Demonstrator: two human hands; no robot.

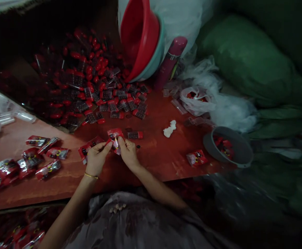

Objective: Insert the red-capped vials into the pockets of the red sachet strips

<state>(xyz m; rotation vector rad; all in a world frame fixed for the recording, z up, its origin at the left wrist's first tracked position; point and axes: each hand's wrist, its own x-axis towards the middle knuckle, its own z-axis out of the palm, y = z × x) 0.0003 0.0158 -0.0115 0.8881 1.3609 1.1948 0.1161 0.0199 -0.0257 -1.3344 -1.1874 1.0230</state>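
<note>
Between my two hands, above the red tabletop [151, 159], is a small red printed packet [115, 133]. My left hand [98, 157] pinches its left side, and my right hand [128, 152] grips its right side with the thumb on the front. Flat under my left hand lies another red packet [85, 150], partly covered by the fingers. Just beyond my right hand rests a small clear container with a red end [135, 135]. A large heap of similar red-capped containers [112, 95] spreads out beyond my hands. What the held packet contains cannot be made out.
Several filled red packets [31, 155] lie at left. A grey bowl [210, 141] with red pieces stands at right, near a single packet [197, 158]. A red basin [151, 34], a pink spray can [170, 62] and plastic bags [231, 107] are at the back.
</note>
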